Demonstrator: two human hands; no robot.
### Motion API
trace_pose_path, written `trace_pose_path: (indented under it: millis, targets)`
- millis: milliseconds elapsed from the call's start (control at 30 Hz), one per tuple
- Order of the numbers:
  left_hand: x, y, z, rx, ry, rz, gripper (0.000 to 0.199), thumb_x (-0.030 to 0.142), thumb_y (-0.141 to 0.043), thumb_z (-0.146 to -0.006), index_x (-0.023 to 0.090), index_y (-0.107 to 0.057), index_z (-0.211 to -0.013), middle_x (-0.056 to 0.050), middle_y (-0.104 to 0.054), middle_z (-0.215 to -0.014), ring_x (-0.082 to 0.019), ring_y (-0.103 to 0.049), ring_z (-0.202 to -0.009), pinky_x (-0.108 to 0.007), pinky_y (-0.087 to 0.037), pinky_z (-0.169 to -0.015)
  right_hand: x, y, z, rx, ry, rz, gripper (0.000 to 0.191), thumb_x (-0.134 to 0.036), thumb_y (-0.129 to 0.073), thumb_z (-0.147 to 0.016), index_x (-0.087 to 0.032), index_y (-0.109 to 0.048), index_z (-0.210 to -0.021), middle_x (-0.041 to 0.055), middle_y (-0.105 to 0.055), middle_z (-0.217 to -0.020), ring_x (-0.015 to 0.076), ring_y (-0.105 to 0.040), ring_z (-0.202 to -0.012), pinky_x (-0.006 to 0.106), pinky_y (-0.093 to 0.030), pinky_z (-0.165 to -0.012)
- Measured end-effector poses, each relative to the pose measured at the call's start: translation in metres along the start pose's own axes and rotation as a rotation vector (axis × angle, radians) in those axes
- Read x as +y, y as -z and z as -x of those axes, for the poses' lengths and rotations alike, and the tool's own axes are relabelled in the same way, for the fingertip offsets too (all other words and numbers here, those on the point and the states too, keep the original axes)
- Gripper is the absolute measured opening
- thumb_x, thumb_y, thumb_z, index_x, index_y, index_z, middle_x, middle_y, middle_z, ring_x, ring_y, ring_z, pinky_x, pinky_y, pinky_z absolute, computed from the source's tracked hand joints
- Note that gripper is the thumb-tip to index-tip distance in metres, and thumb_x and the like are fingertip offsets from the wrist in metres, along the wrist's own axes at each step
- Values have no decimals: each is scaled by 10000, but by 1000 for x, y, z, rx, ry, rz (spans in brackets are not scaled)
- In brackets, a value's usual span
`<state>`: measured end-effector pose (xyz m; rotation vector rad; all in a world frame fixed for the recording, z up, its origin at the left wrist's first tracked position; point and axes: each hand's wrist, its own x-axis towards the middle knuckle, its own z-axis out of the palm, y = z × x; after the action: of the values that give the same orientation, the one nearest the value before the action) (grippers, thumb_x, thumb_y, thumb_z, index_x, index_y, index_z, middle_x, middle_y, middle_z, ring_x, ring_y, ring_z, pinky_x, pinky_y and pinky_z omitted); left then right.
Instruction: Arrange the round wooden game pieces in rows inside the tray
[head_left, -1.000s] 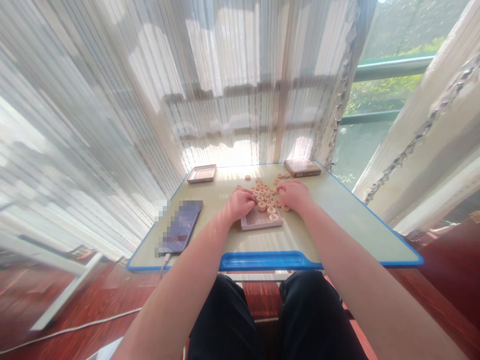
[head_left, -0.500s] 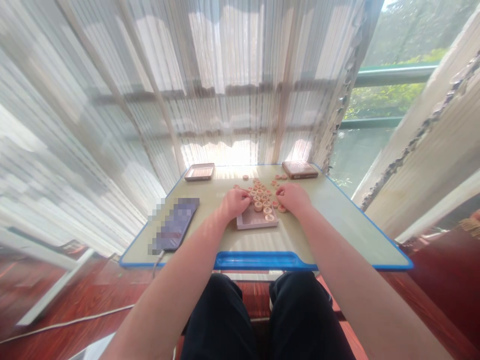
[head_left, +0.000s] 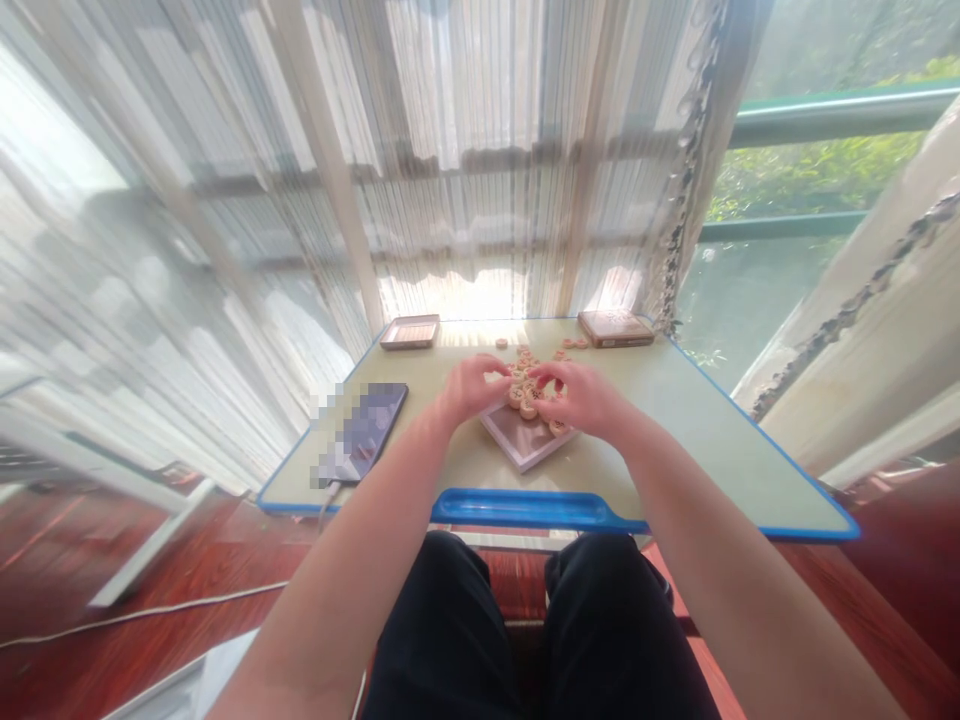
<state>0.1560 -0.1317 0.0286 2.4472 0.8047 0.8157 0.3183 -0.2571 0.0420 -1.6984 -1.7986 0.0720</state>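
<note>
A pile of round wooden Chinese chess pieces (head_left: 527,410) lies partly over a shallow, light-coloured box tray (head_left: 523,450). The tray sits turned, one corner pointing toward me. My left hand (head_left: 472,388) is at the pile's left side, fingers curved and apart from the thumb, the tips at the pieces. From the right, my right hand (head_left: 581,395) reaches in with thumb and fingers spread around pieces at that edge. Both hands look cupped about the pile rather than closed on one piece. Some pieces are hidden behind the fingers.
A second shallow tray (head_left: 410,332) stands at the table's back left, a flat brown box (head_left: 615,328) at the back right. Loose pieces (head_left: 574,343) lie near that box. A phone (head_left: 371,430) with a cable is at left. The table (head_left: 720,450) has a blue rim.
The tray has turned from square-on to corner-on. My right hand has moved in toward the pile and its fingers have spread. My left fingers have opened, and pieces are bunched closer together.
</note>
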Motion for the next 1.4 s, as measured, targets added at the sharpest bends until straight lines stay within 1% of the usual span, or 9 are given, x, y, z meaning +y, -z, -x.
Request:
trace_pose_path:
  millis: [100, 200, 333, 467, 600, 700, 967, 1133, 1400]
  targets:
    - [-3, 4, 2, -60, 54, -59, 251, 308, -617, -705, 184, -729, -893, -31, -721, -986, -171, -658, -859, -273, -527, -837, -4, 0, 1, -51, 28, 28, 286, -232, -676, -689, -182, -719, -966, 46, -721, -903, 185, -626, -804, 270, -453, -725]
    - [-4, 12, 4, -199, 147, -109, 263, 338, -620, -686, 175, -720, -867, -25, -727, -914, -166, -657, -760, -245, -532, -720, -5, 4, 2, -50, 4, 33, 300, -232, -677, -690, -167, -720, -980, 58, -721, -920, 186, -624, -793, 276, -452, -714]
    - [-3, 20, 6, -330, 164, -95, 248, 286, -583, -674, 185, -734, -842, -13, -734, -817, -164, -658, -712, -213, -499, -607, -7, 9, 2, -59, 14, 13, 263, -233, -683, -690, -175, -724, -943, 54, -725, -915, 187, -625, -796, 276, -454, -712]
    - [-7, 15, 3, -282, 139, -84, 261, 308, -583, -689, 187, -751, -848, -15, -739, -805, -169, -654, -730, -222, -504, -636, -7, 5, 3, -81, 106, 41, 125, -221, -667, -712, -180, -719, -818, 39, -725, -829, 192, -620, -809, 285, -449, -753]
    - [-14, 3, -2, -185, 113, -87, 256, 349, -567, -745, 194, -753, -827, -17, -738, -824, -171, -650, -764, -244, -509, -702, -9, -4, 2, -62, 157, 73, 105, -214, -670, -711, -205, -724, -801, 20, -704, -814, 183, -602, -798, 300, -433, -810]
    - [-18, -3, -6, -154, 111, -86, 249, 362, -575, -758, 195, -751, -817, -20, -734, -836, -176, -651, -785, -256, -511, -737, -11, -10, 1, -102, 175, 151, 103, -265, -702, -706, -212, -743, -784, 45, -668, -837, 206, -566, -831, 333, -415, -844]
    - [-15, -3, -12, -192, 150, -11, 267, 402, -623, -745, 172, -747, -803, -25, -726, -822, -194, -657, -805, -268, -524, -759, -17, -18, -4, -212, 127, 230, 145, -351, -717, -719, -244, -779, -794, 65, -606, -824, 231, -484, -878, 338, -394, -815]
    - [-14, -6, -12, -190, 154, -30, 260, 384, -603, -764, 177, -747, -828, -26, -722, -842, -191, -655, -805, -271, -523, -775, -13, -17, -4, -200, 168, 259, 134, -356, -704, -728, -255, -778, -777, 58, -605, -814, 220, -471, -842, 333, -377, -794]
    - [-16, -7, -12, -205, 162, -22, 267, 368, -599, -777, 172, -752, -874, -35, -728, -898, -189, -650, -826, -268, -515, -776, -14, -11, -4, -228, 136, 218, 137, -323, -696, -713, -266, -789, -797, 41, -658, -902, 208, -490, -845, 345, -352, -854]
